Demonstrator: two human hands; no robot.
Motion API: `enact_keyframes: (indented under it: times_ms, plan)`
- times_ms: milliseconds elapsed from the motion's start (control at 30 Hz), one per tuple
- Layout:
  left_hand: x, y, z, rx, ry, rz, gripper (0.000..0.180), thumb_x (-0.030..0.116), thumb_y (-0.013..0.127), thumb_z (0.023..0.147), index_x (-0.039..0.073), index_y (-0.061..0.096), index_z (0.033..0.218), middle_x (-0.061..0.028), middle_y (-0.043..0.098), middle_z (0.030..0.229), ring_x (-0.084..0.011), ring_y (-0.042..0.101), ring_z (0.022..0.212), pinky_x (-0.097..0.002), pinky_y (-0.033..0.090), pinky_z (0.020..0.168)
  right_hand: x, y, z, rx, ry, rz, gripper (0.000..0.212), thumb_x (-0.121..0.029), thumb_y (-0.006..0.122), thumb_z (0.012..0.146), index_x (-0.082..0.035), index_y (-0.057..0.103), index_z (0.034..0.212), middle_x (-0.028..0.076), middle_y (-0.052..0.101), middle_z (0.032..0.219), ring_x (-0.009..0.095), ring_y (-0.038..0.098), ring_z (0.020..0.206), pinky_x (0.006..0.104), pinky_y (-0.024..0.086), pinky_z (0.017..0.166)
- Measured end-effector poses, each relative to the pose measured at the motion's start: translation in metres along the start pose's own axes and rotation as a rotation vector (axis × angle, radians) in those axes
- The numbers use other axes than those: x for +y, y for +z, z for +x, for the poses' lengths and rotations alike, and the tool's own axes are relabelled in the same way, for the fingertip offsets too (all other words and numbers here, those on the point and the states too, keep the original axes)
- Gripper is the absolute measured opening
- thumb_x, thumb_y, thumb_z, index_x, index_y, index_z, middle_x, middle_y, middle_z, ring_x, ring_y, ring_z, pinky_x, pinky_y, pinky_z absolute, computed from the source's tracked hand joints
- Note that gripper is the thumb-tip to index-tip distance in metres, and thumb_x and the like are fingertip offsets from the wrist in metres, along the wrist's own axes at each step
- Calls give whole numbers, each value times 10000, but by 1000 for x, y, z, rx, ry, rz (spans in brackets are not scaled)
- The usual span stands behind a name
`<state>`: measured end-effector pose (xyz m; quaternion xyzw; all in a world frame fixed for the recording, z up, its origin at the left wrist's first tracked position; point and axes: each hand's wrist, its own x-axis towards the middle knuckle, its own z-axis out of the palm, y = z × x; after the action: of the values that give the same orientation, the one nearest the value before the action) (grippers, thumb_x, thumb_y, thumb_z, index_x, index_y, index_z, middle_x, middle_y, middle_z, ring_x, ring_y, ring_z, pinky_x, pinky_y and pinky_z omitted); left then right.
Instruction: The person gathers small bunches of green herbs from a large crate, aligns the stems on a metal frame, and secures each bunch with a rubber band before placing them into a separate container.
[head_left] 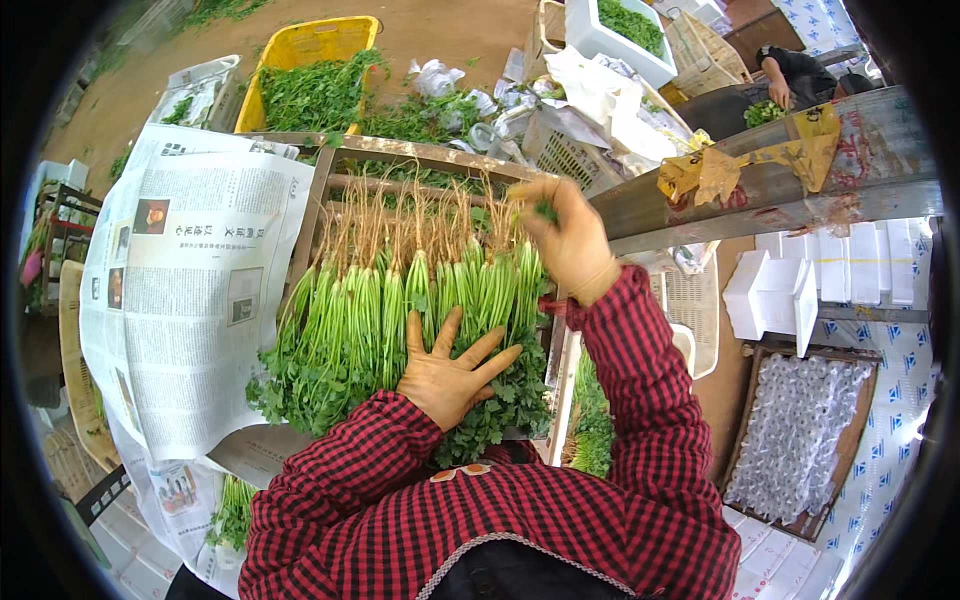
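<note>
The celery row [385, 310] lies directly in front of the person, on a brown frame [316, 205], and its stalks run lengthwise away from the body: leaves nearest the chest, pale green stems in the middle, stringy roots at the far end. Side by side, the stalks make a band that spreads from left to right.

The left hand [445, 378] is the nearer one; it rests flat on the row, right of its middle, fingers spread wide and pointing up the stems toward the roots. The right hand [572, 240] is at the far right corner, just beside the root ends — its fingers curl in and seem to pinch a small green sprig [546, 211]. Blur hides whether it also touches the roots.

So the two hands sit at opposite ends of the stalks' long axis — left by the leaves, right by the roots. Newspaper [200, 260] borders the row on the left; a metal beam [870, 150] slants past the right hand.
</note>
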<state>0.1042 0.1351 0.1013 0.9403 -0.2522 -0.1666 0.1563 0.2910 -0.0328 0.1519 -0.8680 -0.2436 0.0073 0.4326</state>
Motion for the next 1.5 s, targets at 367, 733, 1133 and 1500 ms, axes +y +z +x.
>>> enact_keyframes:
  times_ms: [367, 733, 1133, 1500]
  plan:
    - [-7, 11, -2, 53, 6, -92, 699, 471, 609, 968, 335, 320, 1590, -5, 313, 1669, -447, 196, 1540, -852, 21, 1087, 4, 13, -11, -188, 441, -174, 480, -391, 796, 880, -130, 693, 1271, 58, 721, 813, 120, 696, 800, 294, 549, 736]
    - [-12, 3, -11, 170, -68, -132, 736, 449, 713, 893, 179, 446, 1523, -98, 417, 1591, -345, 312, 1513, -751, 103, 1166, 43, -1, -45, 141, 728, 278, 315, -291, 704, 976, -23, 711, 1141, 72, 725, 847, 103, 689, 704, 274, 556, 657]
    - [-1, -53, -18, 172, -266, -112, 586, 435, 688, 907, 102, 582, 1377, -164, 552, 1439, -386, 442, 1413, -608, 286, 1181, 35, 23, -139, -65, 744, 390, 978, -206, 807, 819, -72, 245, 1608, 205, 473, 1518, 331, 511, 1360, 398, 443, 1111]
    - [-9, -21, 9, 53, -157, 47, 662, 524, 666, 901, 140, 567, 1430, -95, 437, 1589, -347, 360, 1486, -579, 241, 1212, 67, 0, -167, -72, 806, 645, 968, -398, 790, 894, -181, 218, 1644, 251, 518, 1444, 299, 647, 1157, 406, 558, 946]
